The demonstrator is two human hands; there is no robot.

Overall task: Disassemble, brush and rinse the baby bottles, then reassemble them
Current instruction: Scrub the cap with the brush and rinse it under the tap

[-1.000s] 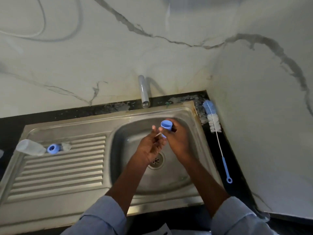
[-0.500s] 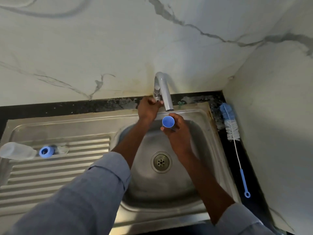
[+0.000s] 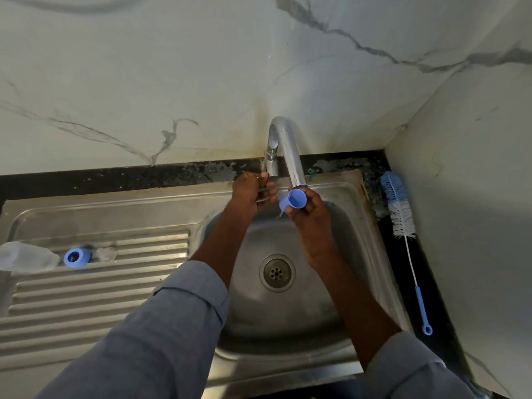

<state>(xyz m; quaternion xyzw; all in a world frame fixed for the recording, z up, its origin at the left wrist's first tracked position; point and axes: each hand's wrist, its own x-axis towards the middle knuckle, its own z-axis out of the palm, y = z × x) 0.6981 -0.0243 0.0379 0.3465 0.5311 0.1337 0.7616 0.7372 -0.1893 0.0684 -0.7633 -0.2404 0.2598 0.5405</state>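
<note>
Water trickles from the blue cap (image 3: 294, 200), which the right hand (image 3: 309, 218) grips just under the tap (image 3: 289, 151) spout, over the sink (image 3: 288, 312) basin. The left hand (image 3: 250, 194) is curled round the tap's lever at its base. On the ribbed drainboard (image 3: 100, 289) to the left lie a clear bottle (image 3: 26, 256), a blue ring (image 3: 76, 257) and a clear teat (image 3: 106, 253), side by side. A bottle brush (image 3: 401, 220) lies on the dark counter, right of the sink.

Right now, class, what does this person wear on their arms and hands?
Both arms wear long grey-blue shirt sleeves, the left sleeve and right sleeve pushed up, so the forearms are bare. The left hand and right hand show no gloves.
</note>
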